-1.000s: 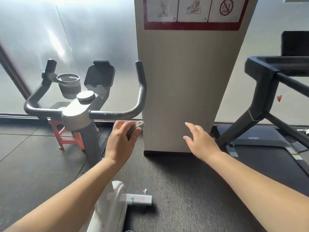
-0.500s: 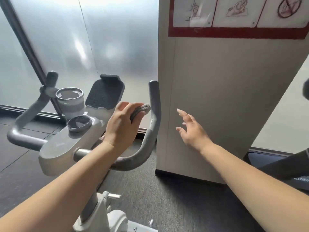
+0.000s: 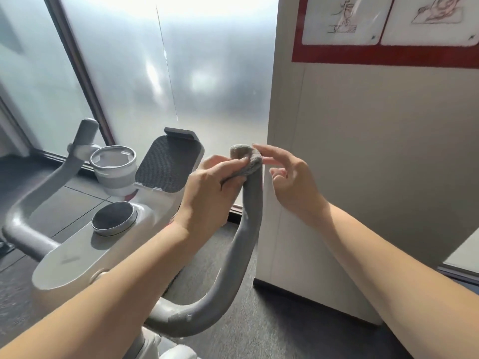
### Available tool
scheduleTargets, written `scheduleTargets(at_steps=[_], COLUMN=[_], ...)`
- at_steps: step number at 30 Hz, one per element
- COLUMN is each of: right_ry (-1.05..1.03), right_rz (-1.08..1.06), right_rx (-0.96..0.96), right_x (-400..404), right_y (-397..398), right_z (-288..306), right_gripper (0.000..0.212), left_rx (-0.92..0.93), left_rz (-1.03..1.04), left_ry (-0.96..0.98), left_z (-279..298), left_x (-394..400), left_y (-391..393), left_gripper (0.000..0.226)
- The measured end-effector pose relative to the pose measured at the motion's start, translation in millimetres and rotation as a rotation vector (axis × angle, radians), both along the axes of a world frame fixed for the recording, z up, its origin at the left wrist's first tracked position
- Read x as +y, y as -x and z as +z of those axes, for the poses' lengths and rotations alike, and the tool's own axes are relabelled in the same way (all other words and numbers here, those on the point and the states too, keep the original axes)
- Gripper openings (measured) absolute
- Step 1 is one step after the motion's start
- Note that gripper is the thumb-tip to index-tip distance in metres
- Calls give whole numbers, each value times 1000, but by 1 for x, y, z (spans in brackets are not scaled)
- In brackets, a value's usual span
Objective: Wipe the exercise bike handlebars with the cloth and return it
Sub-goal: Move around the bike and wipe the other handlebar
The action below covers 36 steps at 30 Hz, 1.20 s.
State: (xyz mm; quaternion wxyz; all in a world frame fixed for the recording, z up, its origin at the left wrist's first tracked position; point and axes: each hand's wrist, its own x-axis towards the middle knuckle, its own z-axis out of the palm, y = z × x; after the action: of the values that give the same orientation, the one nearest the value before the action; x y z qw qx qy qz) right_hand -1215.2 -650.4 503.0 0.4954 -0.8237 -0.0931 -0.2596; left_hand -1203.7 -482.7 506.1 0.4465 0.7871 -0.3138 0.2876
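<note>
The exercise bike's grey right handlebar (image 3: 248, 229) curves up from the white stem to its tip in the middle of the view. A small grey cloth (image 3: 245, 158) is draped over that tip. My left hand (image 3: 210, 193) grips the cloth and holds it against the bar's tip. My right hand (image 3: 290, 177) hovers just right of the tip, its fingers loosely spread, one fingertip reaching toward the cloth. The left handlebar (image 3: 49, 182) rises at the far left.
The white console carries a round knob (image 3: 114, 218), a cup holder (image 3: 113, 164) and a dark tablet rest (image 3: 168, 164). A beige pillar (image 3: 363, 164) with a red-framed sign stands close on the right. Frosted glass lies behind, dark floor below.
I have come closer to the bike. My left hand carried the cloth up onto the right handlebar's tip, and my right hand moved in beside it.
</note>
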Motion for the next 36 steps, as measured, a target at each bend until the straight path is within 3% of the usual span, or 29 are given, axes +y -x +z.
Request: scheduleTargets(at_steps=[4, 8, 11, 15, 17, 22, 27, 29, 31, 34, 36], right_ry=[-66, -63, -54, -41, -35, -16, 34, 22, -32, -30, -32], right_rz=[12, 12, 19, 24, 25, 17, 11, 15, 12, -7, -18], right_rx=[21, 20, 41, 53, 54, 84, 144, 158, 169, 165, 192], right_x=[-1, 0, -1, -1, 1, 3, 3, 5, 6, 7, 9], right_y=[-1, -2, 1, 6, 8, 9, 14, 16, 17, 18, 19], right_z=[-1, -1, -2, -1, 0, 0, 0, 0, 0, 6, 9], right_gripper=[74, 69, 68, 78, 79, 77, 83, 80, 71, 61, 65], left_rx=[-62, -78, -45, -65, -54, -63, -16, 32, 72, 52, 27], left_rz=[-105, -22, -68, -91, -178, -57, -27, -183, -313, -167, -113], left_ry=[-181, -43, -73, -386, -349, -141, -388, -434, -372, -217, -155], left_z=[-3, 26, 20, -10, -4, 35, 0, -15, -12, 12, 24], left_x=[16, 5, -5, 14, 22, 3, 14, 29, 41, 33, 19], left_y=[11, -9, -8, 21, 20, -7, 14, 24, 27, 11, -5], left_gripper=[30, 26, 28, 34, 28, 27, 40, 33, 25, 26, 28])
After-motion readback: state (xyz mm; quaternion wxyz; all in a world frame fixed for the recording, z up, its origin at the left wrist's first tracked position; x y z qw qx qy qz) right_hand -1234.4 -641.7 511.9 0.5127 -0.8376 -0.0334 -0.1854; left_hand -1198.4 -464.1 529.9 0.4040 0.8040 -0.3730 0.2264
